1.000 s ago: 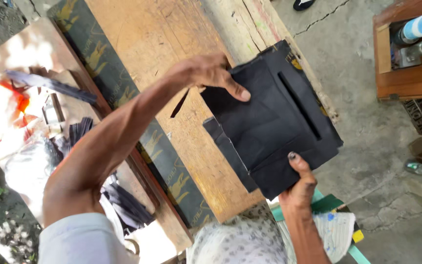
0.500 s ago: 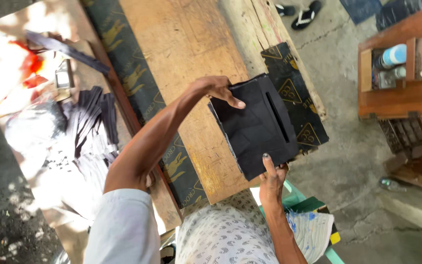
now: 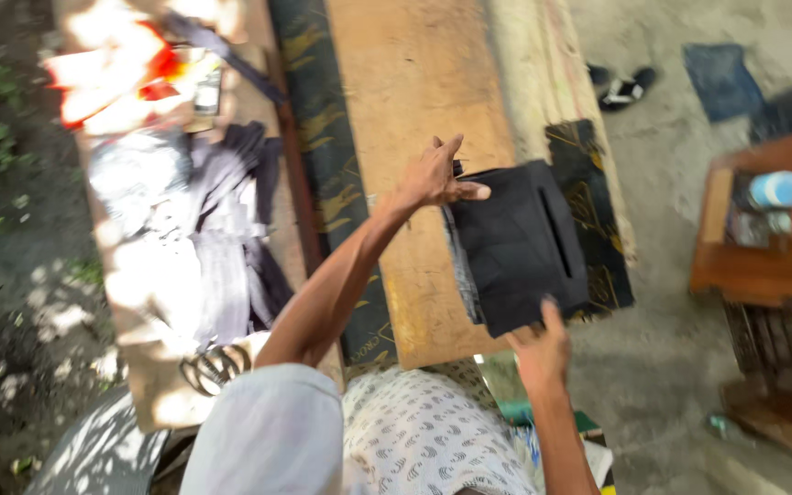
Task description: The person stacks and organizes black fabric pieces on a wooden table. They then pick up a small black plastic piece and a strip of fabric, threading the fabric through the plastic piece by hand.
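Note:
A black fabric piece (image 3: 520, 243) with a long slit lies on a wooden board (image 3: 414, 92), partly over a dark patterned cloth (image 3: 598, 192) at the board's right edge. My left hand (image 3: 433, 174) reaches across the board and holds the piece's far left corner, thumb on top and fingers raised. At the near edge, my right hand (image 3: 543, 348) grips the piece with the thumb pressed on it. Grey layers show under the piece's left side.
A second dark patterned strip (image 3: 323, 147) runs along the board's left side. Beyond it lie dark fabric strips (image 3: 231, 211) and a bright red-orange item (image 3: 112, 82). A wooden crate (image 3: 763, 266) holding a bottle (image 3: 772, 188) stands at right; sandals (image 3: 621, 87) and a blue rag (image 3: 721, 78) lie on the concrete.
My left hand has slid from the piece's near side up to its far corner. The right hand stays at the near edge. The view has pulled back and swung left.

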